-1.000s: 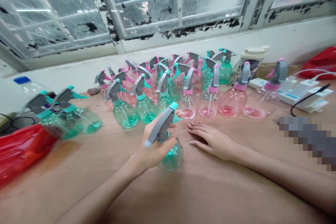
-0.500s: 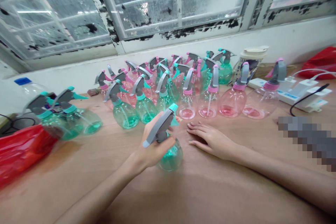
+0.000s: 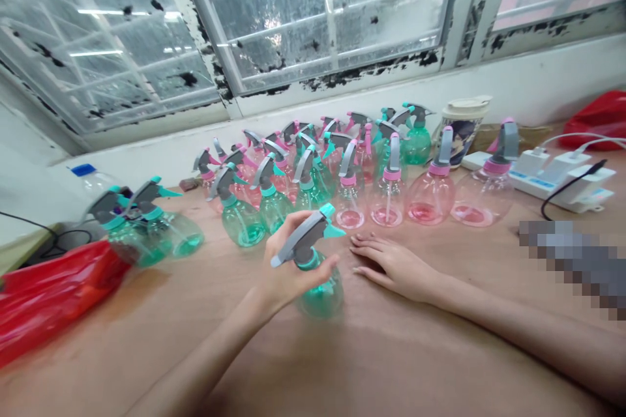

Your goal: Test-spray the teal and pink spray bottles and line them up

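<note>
My left hand (image 3: 280, 273) is wrapped around the upper body of a green spray bottle (image 3: 320, 300) in front of me. The bottle stands nearly upright, its grey spray head (image 3: 300, 241) leaning over the hand and its turquoise nozzle (image 3: 333, 229) pointing right. The thumb crosses the near side below the collar; the other fingers are mostly hidden behind the bottle. To the right, my right hand (image 3: 391, 264) lies flat on the wooden table (image 3: 381, 358) with fingers stretched out, holding nothing. Its fingertips are a little apart from the held bottle.
Several green bottles (image 3: 243, 225) and pink bottles (image 3: 430, 199) stand in rows behind my hands. Two more green bottles (image 3: 186, 234) stand left, beside a red plastic bag (image 3: 59, 287). A lidded cup (image 3: 462, 130), a power strip (image 3: 557, 186) and a blurred-out object (image 3: 572, 260) are at right.
The camera view has shifted slightly. My left fingers no longer show beside the nozzle, and the thumb sits lower on the bottle. My right hand stays where it was.
</note>
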Demonstrator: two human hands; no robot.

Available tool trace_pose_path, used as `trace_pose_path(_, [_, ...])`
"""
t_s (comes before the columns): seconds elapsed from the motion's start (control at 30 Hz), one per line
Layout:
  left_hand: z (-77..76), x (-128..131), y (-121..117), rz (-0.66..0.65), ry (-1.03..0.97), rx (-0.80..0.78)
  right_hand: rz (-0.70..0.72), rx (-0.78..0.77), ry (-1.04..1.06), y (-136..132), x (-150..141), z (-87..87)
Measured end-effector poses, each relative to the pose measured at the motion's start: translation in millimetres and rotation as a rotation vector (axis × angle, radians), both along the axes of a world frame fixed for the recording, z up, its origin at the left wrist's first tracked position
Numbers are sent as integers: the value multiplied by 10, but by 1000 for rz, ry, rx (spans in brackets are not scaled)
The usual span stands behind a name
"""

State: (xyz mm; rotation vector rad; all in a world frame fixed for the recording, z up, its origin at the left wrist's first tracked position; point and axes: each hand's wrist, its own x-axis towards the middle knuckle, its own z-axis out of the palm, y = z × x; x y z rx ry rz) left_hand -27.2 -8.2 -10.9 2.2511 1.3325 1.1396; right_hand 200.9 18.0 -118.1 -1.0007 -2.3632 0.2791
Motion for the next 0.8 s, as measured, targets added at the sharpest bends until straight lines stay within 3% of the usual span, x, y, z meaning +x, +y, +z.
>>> trace_pose_path(0.17, [21, -31, -53, 32, 74, 12, 5, 8, 23, 5, -13, -9])
trace_pose_path(0.4, [180, -153, -235, 49, 190, -173, 16, 19, 9, 20, -15, -22])
trace_pose_path(0.63, [43, -327, -456, 22, 192, -217, 2, 45, 12, 9, -13, -56])
trace_pose_path(0.8, [105, -628, -619, 30, 205, -235, -8, 24, -3, 0, 0, -109])
